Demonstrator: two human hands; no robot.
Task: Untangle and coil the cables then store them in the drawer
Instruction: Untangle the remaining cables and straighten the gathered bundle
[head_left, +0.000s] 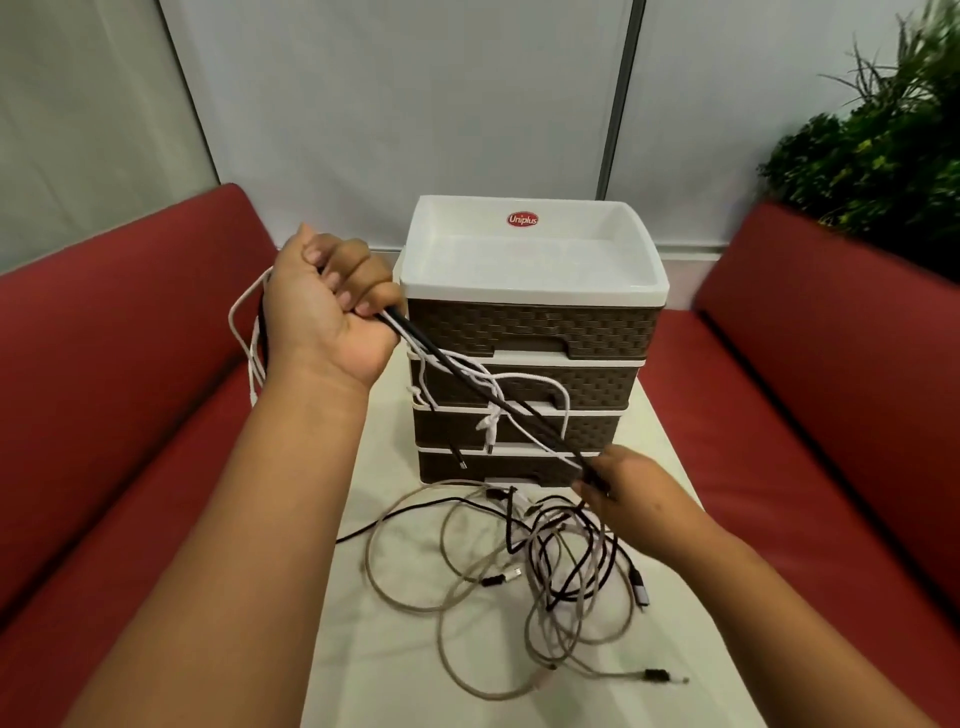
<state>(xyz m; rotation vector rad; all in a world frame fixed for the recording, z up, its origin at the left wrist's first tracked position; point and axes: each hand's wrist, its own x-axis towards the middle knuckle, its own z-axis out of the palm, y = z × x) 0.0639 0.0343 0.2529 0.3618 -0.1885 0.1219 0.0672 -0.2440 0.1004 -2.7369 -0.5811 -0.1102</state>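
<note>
Evidently the left hand (332, 306) was raised beside the drawer unit (530, 338) with its fingers curled round a bunch of white and black cables (457, 379) — held high, it seemed, so the strands would hang free of the knot. The right hand (623, 493) pinched a black strand low down, drawing it taut; its long axis ran diagonally from upper left to lower right. The remaining tangle (530, 566) lay on the table (363, 649) in front of the closed drawers.
</note>
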